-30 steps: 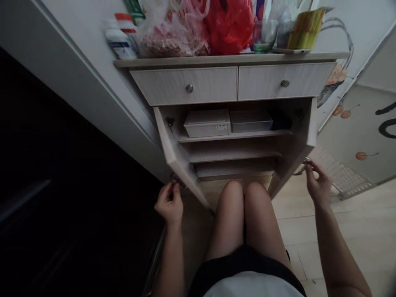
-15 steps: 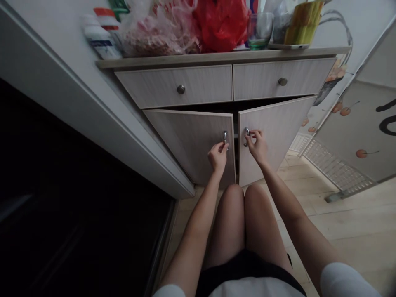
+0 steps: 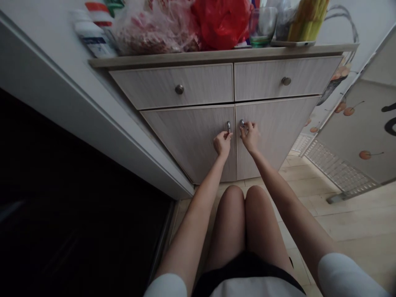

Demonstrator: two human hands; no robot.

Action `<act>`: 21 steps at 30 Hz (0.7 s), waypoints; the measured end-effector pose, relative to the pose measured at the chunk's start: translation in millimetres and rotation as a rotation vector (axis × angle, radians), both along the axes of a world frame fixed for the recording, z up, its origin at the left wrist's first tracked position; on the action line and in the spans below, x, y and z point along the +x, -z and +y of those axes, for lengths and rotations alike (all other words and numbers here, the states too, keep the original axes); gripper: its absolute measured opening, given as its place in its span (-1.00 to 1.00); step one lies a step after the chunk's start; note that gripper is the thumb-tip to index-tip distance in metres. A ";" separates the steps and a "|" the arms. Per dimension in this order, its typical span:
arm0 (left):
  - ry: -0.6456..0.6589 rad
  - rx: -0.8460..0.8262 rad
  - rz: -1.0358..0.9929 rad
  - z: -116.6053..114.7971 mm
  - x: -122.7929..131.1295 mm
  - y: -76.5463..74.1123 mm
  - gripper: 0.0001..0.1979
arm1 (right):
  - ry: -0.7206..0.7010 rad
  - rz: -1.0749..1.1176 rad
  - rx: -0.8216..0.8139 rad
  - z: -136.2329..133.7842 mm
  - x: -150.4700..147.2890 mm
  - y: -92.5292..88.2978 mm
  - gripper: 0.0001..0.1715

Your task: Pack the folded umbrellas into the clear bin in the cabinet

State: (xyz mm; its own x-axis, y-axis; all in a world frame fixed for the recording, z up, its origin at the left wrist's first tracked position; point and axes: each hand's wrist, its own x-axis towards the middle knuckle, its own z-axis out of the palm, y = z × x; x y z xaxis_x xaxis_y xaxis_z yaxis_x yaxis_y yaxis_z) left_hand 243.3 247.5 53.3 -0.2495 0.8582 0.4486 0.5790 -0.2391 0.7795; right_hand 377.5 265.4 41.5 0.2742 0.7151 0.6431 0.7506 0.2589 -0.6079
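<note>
Two pale wood-grain cabinet doors fill the middle of the head view, both level with the cabinet front and a thin gap between them. On the left door [image 3: 192, 140], my left hand [image 3: 222, 143] pinches the lower part of a metal handle [image 3: 228, 125]. My right hand [image 3: 250, 135] has its fingers closed round the right door's handle [image 3: 242, 122], whose top shows above the fingers. The right door [image 3: 275, 123] is flush with its neighbour. My fingertips hide the lower portions of both handles.
Two drawers with round knobs [image 3: 179, 89] sit above the doors. The cabinet top [image 3: 185, 57] carries a white bottle [image 3: 94, 39], a pinkish plastic bag [image 3: 151, 35], a red bag [image 3: 221, 24] and a glass [image 3: 262, 27]. A cherry-patterned screen [image 3: 349, 132] stands at right; my knees are close below.
Both doors have swung inward from ajar to shut, with my hands staying on the handles and moving forward with them. The dark gaps above and between the doors have closed.
</note>
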 end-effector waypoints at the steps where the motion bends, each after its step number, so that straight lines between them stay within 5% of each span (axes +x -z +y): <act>1: 0.001 -0.010 0.007 2.0 0.2 -1.1 -0.91 | 0.003 0.006 -0.014 2.1 -0.4 -0.7 -0.62; 12: 0.084 0.003 0.004 18.8 -5.5 -3.7 -0.94 | -0.061 0.125 -0.050 19.1 -3.0 -1.4 -0.57; 18: 0.102 0.069 -0.118 -7.9 -22.4 15.1 -0.82 | -0.183 0.294 0.026 0.4 0.7 1.8 -0.36; 21: 0.139 -0.039 -0.238 -28.5 -24.8 25.5 -0.57 | -0.199 0.431 0.045 -19.7 5.9 4.1 -0.25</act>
State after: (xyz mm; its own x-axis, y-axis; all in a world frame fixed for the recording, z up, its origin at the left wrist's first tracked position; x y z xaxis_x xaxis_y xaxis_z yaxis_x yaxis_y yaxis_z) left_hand 218.5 218.9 27.8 -0.2226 0.9072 0.3571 0.3427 -0.2701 0.8998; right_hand 383.5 245.7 37.3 0.3832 0.7547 0.5324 0.3655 0.4055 -0.8378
